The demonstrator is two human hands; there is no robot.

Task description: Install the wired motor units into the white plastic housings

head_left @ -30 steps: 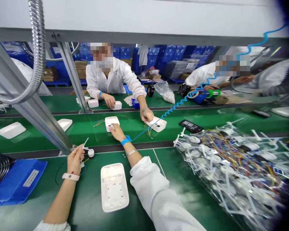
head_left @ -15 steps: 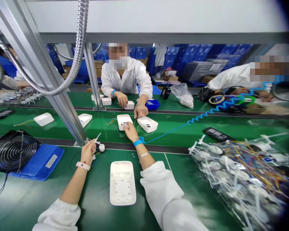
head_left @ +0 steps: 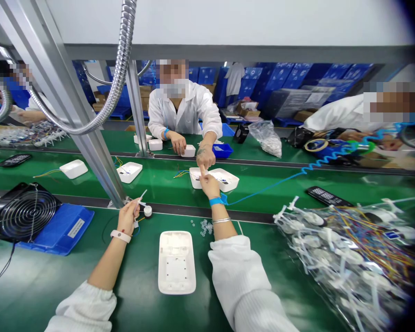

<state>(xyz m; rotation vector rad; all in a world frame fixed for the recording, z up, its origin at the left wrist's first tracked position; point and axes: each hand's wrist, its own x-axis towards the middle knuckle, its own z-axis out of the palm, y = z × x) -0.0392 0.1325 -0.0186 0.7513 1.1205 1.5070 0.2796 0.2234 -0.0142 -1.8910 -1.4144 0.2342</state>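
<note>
My left hand (head_left: 128,216) is closed on a wired part with a thin white strip (head_left: 143,195). A round white piece (head_left: 147,211) hangs beside the fingertips, with thin wires below. My right hand (head_left: 210,186) reaches to the belt, its fingers closed at the right side of a white casing (head_left: 194,179) with coloured wires. Another white casing (head_left: 228,180) lies against its right side. A co-worker's hand (head_left: 206,156) reaches down to my fingertips, partly covering the casing. On the bench between my forearms lies an open white casing (head_left: 177,265), hollow side up.
Small clear rings (head_left: 206,227) lie by my right wrist. A bag of wired parts (head_left: 349,249) fills the right side; a black fan (head_left: 29,212) and blue bin (head_left: 64,235) stand left. A metal post (head_left: 86,124) rises left of centre; a blue coiled cord (head_left: 304,169) crosses the belt.
My right hand and the casing at its fingers have moved right, closer to the neighbouring casing. The co-worker's hand has come over my fingertips. More clear rings show; my left hand is nearly still.
</note>
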